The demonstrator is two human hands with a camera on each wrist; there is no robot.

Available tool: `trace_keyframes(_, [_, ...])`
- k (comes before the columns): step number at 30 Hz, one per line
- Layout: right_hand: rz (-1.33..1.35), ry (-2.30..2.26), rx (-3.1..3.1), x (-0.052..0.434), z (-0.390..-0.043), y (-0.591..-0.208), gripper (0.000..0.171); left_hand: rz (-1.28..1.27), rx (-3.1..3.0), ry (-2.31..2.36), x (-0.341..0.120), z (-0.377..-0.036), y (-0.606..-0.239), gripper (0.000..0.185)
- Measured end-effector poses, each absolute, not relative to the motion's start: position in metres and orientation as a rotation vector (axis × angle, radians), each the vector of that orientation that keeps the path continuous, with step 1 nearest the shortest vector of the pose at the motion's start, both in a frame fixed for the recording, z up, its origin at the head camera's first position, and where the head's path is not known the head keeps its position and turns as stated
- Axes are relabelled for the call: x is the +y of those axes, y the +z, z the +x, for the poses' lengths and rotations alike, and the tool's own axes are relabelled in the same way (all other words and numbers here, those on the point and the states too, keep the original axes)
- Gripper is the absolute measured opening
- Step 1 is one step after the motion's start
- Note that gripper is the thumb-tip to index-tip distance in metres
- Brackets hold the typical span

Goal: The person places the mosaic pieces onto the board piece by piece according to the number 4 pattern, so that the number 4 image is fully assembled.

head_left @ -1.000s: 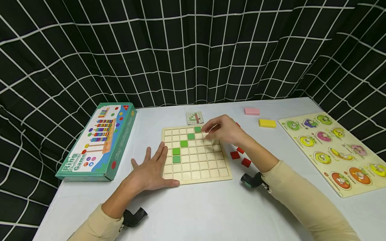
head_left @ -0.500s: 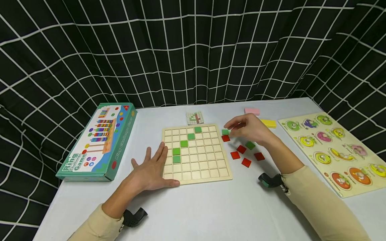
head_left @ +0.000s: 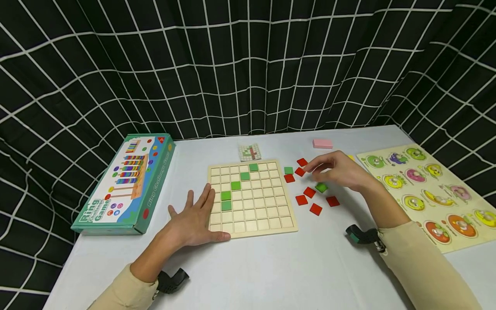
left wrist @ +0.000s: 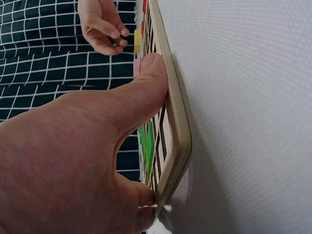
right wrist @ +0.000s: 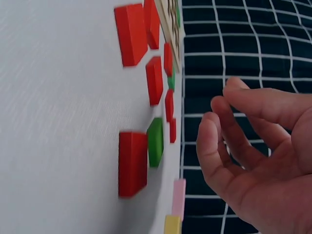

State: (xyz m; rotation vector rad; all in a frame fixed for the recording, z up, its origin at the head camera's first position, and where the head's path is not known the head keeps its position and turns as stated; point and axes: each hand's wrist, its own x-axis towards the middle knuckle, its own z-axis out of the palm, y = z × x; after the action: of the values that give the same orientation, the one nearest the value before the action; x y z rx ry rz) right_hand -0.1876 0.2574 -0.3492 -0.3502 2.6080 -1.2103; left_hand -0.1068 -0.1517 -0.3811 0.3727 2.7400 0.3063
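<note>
A wooden grid board [head_left: 261,213] lies on the table, with several green square tiles [head_left: 236,185] set in a stepped line in its cells. My left hand [head_left: 189,224] rests at the board's near left corner, fingers spread along the left side and thumb on the front edge. To the right, my right hand [head_left: 340,170] hovers above loose tiles, its fingers loosely bent; the right wrist view shows nothing between them. Below that hand lies a green tile [head_left: 321,187]. Another green tile [head_left: 288,170] and several red tiles [head_left: 301,200] lie between hand and board.
A small pattern card [head_left: 249,152] sits behind the board. A pink block [head_left: 322,144] is at the back, and the right hand mostly hides a yellow block [left wrist: 137,41]. A game box [head_left: 124,185] stands left; a fruit puzzle board [head_left: 430,196] lies right.
My right hand has moved right, from over the board to over the loose tiles, uncovering several red tiles and a green one. The left hand stays where it was.
</note>
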Motion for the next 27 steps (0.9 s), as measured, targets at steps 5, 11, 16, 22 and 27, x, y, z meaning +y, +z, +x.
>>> trace_keyframes(5, [-0.371,-1.203,2.58,0.267,-0.187,-0.352,0.026,0.375,2.737,0.311,-0.152,-0.106,-0.381,0.13])
trace_keyframes(11, [-0.375,-1.229,2.517,0.275,-0.187,-0.356,0.03,0.377,2.734,0.324,-0.152,-0.105,-0.38,0.13])
trace_keyframes(16, [-0.358,-1.186,2.498,0.28,-0.189,-0.36,0.032,0.373,2.73,0.322,-0.153,-0.105,-0.38,0.13])
trace_keyframes(22, [-0.366,-1.104,2.486,0.283,-0.192,-0.364,0.036,0.374,2.73,0.33,-0.153,-0.105,-0.38,0.131])
trace_keyframes(27, [-0.38,-1.045,2.508,0.281,-0.194,-0.365,0.036,0.369,2.731,0.329,-0.154,-0.107,-0.381,0.131])
